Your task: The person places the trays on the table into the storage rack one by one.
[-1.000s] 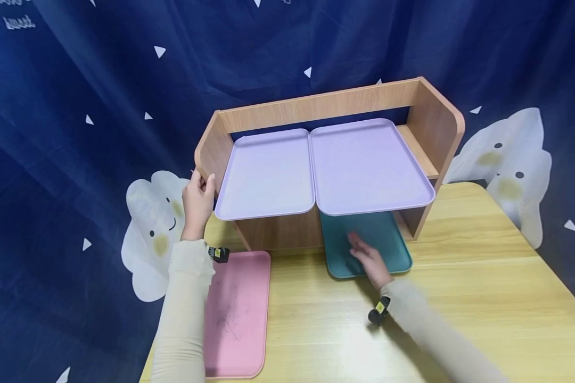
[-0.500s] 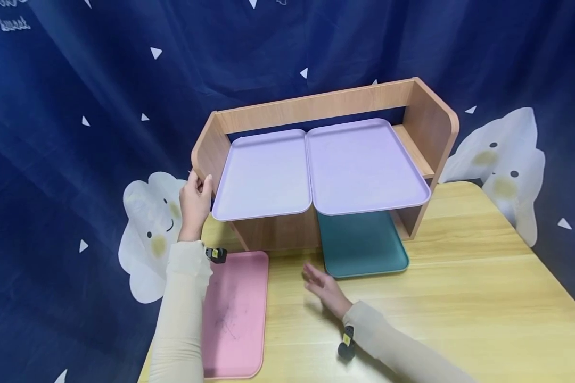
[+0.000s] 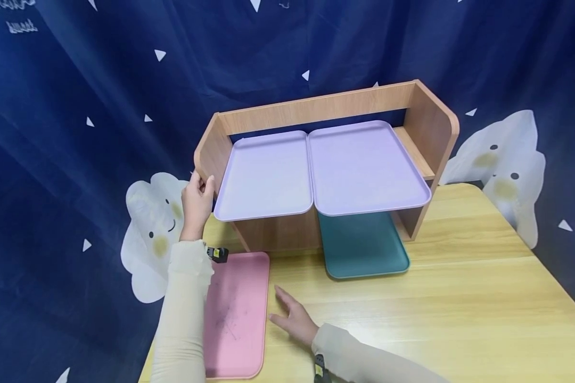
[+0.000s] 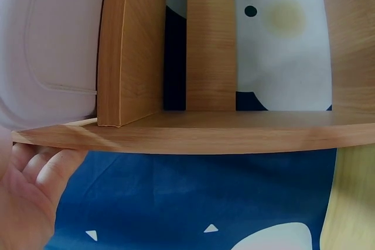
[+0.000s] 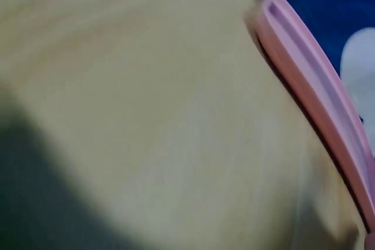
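Note:
My left hand (image 3: 197,205) holds the front edge of the left side panel of a small wooden shelf (image 3: 323,105). In the left wrist view its fingers (image 4: 53,174) lie against the outer face of that panel. Two lilac trays (image 3: 270,175) lie side by side on the shelf's upper board and overhang its front. Just right of a pink tray (image 3: 237,319) on the table, my right hand (image 3: 294,316) has its thumb and fingers spread, with nothing held. The right wrist view catches the pink tray's rim (image 5: 316,100).
A teal tray (image 3: 364,247) sticks out from the shelf's lower right compartment onto the wooden table (image 3: 465,298). Behind the shelf hangs a dark blue curtain (image 3: 249,64) with white triangles and cloud figures. The table's right edge slopes away at far right.
My right hand has moved from over the teal tray leftward and nearer, to beside the pink tray. My left hand stays on the shelf panel, and the trays have not moved.

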A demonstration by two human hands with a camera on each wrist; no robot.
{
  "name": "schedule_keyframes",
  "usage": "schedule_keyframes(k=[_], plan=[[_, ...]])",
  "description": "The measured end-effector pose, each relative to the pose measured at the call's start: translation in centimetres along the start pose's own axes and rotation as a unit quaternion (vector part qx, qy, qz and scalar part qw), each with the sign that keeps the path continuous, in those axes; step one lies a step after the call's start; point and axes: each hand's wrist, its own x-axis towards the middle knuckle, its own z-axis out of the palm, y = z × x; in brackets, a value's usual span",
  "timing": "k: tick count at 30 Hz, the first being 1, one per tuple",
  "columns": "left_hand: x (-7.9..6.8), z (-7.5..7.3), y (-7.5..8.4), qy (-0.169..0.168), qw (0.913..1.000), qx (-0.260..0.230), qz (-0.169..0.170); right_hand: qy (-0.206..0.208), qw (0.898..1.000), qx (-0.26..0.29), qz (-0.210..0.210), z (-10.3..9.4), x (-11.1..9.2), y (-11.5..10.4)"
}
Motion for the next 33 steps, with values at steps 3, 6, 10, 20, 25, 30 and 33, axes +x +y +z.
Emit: schedule_keyframes(k=[3,6,10,20,25,30,33], plan=[[0.0,0.0,0.0,-0.001,1.0,0.001,-0.005,0.012,1.0,-0.024,0.005,1.4,-0.3,-0.1],[0.0,0.2,0.0,-0.003,1.0,-0.003,-0.007,0.039,0.997,-0.069,0.002,2.5,-0.5,0.3],[0.1,0.3,0.0,-0.004,0.9999,-0.009,-0.005,0.078,0.99,-0.12,0.007,3.8,-0.9,0.8],[0.4,0.2,-0.5,-0.006,0.9998,-0.018,-0.006,0.067,0.985,-0.16,0.024,6.3,-2.8,1.3],[0.3,0.2,-0.3,0.008,0.9999,-0.007,-0.005,0.056,0.979,-0.198,0.015,6.6,-3.3,1.7],[0.2,0.2,-0.2,0.011,0.9999,-0.003,-0.007,0.041,0.965,-0.257,-0.005,6.7,-3.6,2.3],[0.1,0.2,-0.2,0.009,0.9999,-0.007,-0.006,0.038,0.959,-0.281,-0.008,6.8,-3.8,2.5]])
